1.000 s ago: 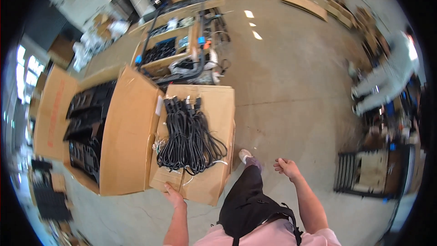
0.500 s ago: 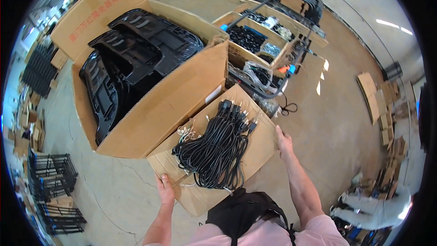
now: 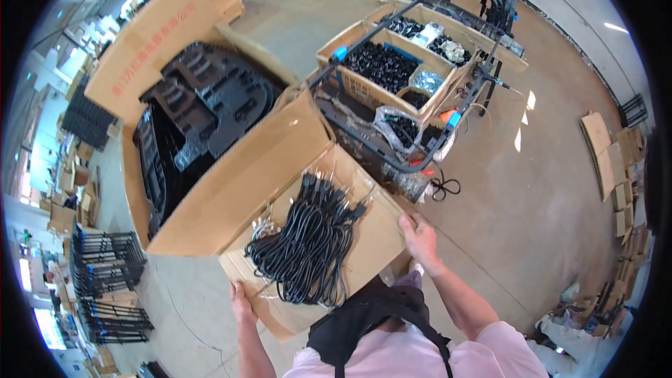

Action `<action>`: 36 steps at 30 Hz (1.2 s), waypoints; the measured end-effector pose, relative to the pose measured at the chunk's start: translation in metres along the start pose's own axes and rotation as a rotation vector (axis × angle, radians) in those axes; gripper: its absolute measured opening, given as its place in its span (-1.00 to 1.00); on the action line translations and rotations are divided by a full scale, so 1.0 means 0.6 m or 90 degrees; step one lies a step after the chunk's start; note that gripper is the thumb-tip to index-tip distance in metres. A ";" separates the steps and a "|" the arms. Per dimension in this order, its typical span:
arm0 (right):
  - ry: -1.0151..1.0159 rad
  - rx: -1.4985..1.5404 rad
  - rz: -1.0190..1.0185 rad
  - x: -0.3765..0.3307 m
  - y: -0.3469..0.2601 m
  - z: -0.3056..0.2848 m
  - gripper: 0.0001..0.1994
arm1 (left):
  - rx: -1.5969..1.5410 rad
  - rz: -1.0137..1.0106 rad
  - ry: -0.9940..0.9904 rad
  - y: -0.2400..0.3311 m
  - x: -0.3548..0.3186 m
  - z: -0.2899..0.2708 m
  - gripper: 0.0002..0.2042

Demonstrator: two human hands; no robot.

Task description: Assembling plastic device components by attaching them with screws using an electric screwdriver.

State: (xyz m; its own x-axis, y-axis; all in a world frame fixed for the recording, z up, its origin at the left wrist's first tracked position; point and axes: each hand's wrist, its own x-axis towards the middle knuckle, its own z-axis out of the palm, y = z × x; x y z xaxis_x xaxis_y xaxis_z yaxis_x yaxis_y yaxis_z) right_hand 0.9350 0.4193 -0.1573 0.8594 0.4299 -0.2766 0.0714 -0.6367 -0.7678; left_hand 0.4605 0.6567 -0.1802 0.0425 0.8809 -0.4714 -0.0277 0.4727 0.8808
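Observation:
Both of my hands hold a flat brown cardboard piece (image 3: pixel 374 238) by opposite edges in front of my body. My left hand (image 3: pixel 243 302) is closed on its lower left edge, thumb on top. At the right edge, my right hand (image 3: pixel 418 236) grips it, with some fingers hidden underneath. A bundle of black power cords (image 3: pixel 304 248) lies on the cardboard, plugs pointing away from me. Some thin white wires (image 3: pixel 264 228) show at the bundle's left. The far left side of the cardboard is right against a large open carton (image 3: pixel 238 182).
Inside the carton are large black plastic panels (image 3: pixel 217 94). A cart with a dark tubular frame (image 3: pixel 402 166) stands ahead, bearing a divided box (image 3: pixel 371 91) of small black parts. Black metal racks (image 3: pixel 112 255) stand at left; cardboard pieces (image 3: pixel 598 147) lean at the right wall.
The cardboard with the cords has shifted slightly left in the view, still in both hands. The cart now appears farther right and lower, as my view has turned.

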 end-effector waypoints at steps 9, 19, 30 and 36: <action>-0.033 -0.025 -0.057 -0.002 0.019 -0.040 -0.44 | 0.143 0.057 0.093 -0.025 0.022 0.026 -0.43; -0.149 0.019 -0.181 0.022 0.070 -0.079 -0.39 | 0.436 0.323 0.374 0.010 0.002 0.098 -0.50; -0.469 -0.222 -0.256 0.173 0.288 -0.363 -0.56 | 0.557 0.893 0.375 0.412 -0.198 0.589 -0.85; -0.539 -0.396 -0.135 0.272 0.377 -0.551 -0.46 | 0.856 0.604 0.467 0.502 -0.077 0.736 -0.60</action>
State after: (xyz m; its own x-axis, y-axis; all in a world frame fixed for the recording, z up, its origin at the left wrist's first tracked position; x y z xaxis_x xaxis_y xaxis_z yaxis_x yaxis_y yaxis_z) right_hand 1.2589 0.1337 -0.1854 0.1861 0.7217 -0.6668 0.6291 -0.6088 -0.4834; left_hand 0.8910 0.7478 0.1266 0.0819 0.8179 0.5695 0.9835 -0.1590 0.0868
